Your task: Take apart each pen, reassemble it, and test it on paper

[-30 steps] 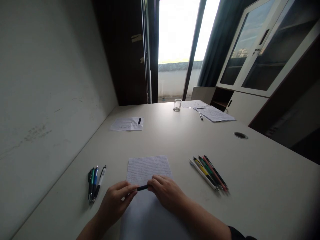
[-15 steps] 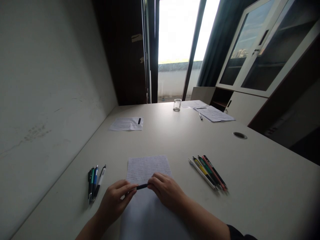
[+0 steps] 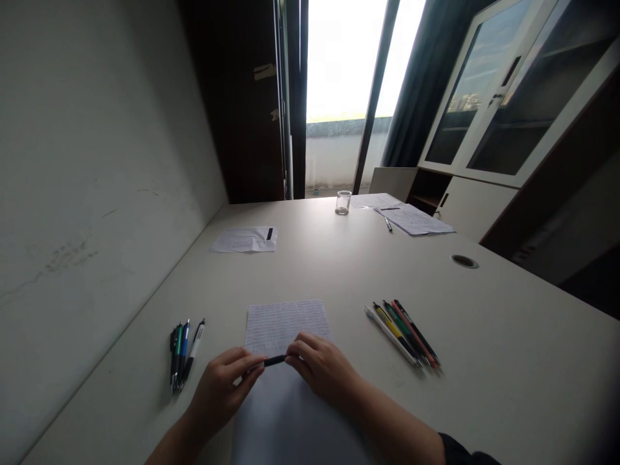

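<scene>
Between my two hands is a dark pen [image 3: 275,360], lying nearly level above a sheet of paper [image 3: 285,316] covered with lines of writing at its far end. My left hand [image 3: 223,387] pinches one end of the pen, and my right hand [image 3: 320,368] grips the other. Both ends are hidden by my fingers. Left of my left hand lies a small group of pens [image 3: 184,355] with black, green, blue and white barrels. To the right of my right hand is another row of pens [image 3: 402,332], white, yellow, green, red and black.
The white table [image 3: 310,271] meets a wall [image 3: 106,213] on the left. Farther back are a printed sheet [image 3: 247,239], a glass [image 3: 343,203], a stack of papers [image 3: 416,220] and a single pen [image 3: 388,224]. A round cable hole [image 3: 464,261] is at the right.
</scene>
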`<state>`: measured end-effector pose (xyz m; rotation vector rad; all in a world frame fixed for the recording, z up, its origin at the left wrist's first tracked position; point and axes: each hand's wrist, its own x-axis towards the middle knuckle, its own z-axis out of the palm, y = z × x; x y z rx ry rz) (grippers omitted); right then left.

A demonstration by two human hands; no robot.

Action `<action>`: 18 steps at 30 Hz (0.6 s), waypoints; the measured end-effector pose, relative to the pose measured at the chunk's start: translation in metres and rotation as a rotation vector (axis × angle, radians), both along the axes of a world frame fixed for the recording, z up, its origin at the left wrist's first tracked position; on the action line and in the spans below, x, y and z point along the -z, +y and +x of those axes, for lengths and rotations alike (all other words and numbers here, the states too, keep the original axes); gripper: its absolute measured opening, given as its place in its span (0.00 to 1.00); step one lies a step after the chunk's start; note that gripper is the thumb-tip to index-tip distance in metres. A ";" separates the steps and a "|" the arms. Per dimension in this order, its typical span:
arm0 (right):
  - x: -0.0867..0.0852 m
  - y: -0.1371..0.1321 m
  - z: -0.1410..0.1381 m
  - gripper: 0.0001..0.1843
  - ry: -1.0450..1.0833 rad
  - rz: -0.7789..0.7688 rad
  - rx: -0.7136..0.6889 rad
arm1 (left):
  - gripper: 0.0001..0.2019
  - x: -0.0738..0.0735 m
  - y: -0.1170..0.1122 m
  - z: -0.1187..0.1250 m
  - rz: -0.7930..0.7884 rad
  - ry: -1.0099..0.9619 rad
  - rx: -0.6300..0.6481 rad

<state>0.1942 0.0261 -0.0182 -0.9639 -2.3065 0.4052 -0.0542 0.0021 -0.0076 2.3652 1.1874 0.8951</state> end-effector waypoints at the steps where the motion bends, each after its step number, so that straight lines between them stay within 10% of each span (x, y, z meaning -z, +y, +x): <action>1: 0.000 0.000 0.000 0.06 0.002 0.000 0.000 | 0.11 0.000 0.000 0.000 0.001 -0.002 -0.002; 18: -0.001 -0.001 -0.001 0.08 0.006 0.013 0.003 | 0.11 0.000 -0.001 0.000 -0.020 -0.008 0.005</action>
